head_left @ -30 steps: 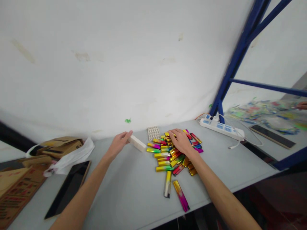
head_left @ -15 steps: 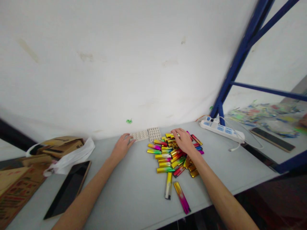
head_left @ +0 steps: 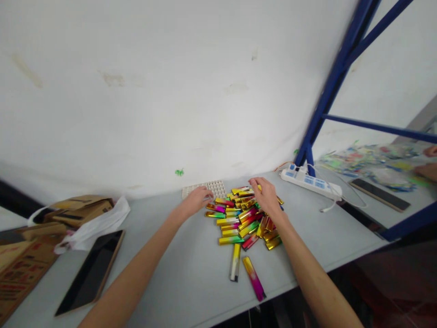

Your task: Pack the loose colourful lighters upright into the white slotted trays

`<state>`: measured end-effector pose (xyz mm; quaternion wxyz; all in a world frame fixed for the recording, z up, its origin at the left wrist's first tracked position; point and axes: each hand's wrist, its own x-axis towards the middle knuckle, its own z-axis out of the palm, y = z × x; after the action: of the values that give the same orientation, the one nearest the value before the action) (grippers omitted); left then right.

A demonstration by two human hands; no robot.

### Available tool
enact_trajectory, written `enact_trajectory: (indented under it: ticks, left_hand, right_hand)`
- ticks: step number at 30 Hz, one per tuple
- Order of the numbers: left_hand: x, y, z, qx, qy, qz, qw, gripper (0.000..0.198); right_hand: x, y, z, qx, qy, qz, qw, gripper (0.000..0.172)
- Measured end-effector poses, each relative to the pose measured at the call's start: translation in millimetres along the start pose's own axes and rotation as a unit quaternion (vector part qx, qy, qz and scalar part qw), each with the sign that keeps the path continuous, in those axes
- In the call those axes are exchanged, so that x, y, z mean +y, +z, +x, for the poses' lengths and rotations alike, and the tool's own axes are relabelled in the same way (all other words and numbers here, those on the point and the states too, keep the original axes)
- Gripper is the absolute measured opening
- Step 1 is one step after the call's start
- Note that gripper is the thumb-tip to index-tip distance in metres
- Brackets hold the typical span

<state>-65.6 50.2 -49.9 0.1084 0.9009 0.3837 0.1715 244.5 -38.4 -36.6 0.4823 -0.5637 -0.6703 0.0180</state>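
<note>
A heap of shiny lighter-like sticks (head_left: 235,221), in gold, red, green and purple with dark ends, lies on the grey table. My right hand (head_left: 268,196) is over the heap's far right side, its fingers curled round a stick, of which only a yellow bit (head_left: 260,187) shows. My left hand (head_left: 197,200) hovers at the heap's left edge, fingers loosely bent and apart, with nothing visible in them. Behind it, against the wall, lie two pale knobbly trays (head_left: 216,186), partly covered by the hand. Two loose sticks (head_left: 253,278) lie near the front edge.
A dark tablet (head_left: 91,271), a white plastic bag (head_left: 99,225) and cardboard boxes (head_left: 30,269) are at the left. On the right are a white power strip (head_left: 311,183) with cables, a blue metal frame (head_left: 327,95), a phone-like slab (head_left: 379,194) and another person's hand (head_left: 426,171).
My left hand has moved right, from beside the trays to the heap's edge. My right hand has shifted slightly up and right, its fingers now curled. The view has turned a little.
</note>
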Motion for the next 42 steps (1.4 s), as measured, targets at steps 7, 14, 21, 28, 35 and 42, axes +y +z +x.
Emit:
enact_trajectory:
  ticks: [7, 14, 21, 28, 35, 42]
  left_hand:
    - [11.4, -6.4, 3.9, -0.012, -0.017, -0.081, 0.997, 0.024]
    - [20.6, -26.5, 0.1, 0.045, -0.069, -0.244, 0.966, 0.042]
    - [46.1, -67.9, -62.8, 0.111, -0.104, -0.420, 0.895, 0.042]
    - [44.0, -94.2, -158.6, 0.090, -0.146, -0.370, 0.913, 0.044]
    - [37.1, -62.5, -190.3, -0.013, -0.193, -0.264, 0.945, 0.037]
    - [30.5, -36.3, -153.0, 0.034, -0.146, -0.147, 0.978, 0.031]
  right_hand:
    - [-25.9, -18.6, 1.7, 0.003, 0.013, 0.025, 1.000, 0.038]
    - [-104.4, -76.0, -90.2, -0.203, -0.023, -0.019, 0.979, 0.017]
    - [-91.7, -74.5, -206.4, -0.252, -0.055, -0.149, 0.955, 0.030]
    - [-61.9, -100.6, -184.6, -0.201, 0.010, 0.016, 0.979, 0.027]
    - [-53.9, -91.1, -116.5, -0.118, 0.213, 0.305, 0.920, 0.035]
    - [-97.1, -11.3, -37.6, -0.104, 0.283, 0.543, 0.784, 0.049]
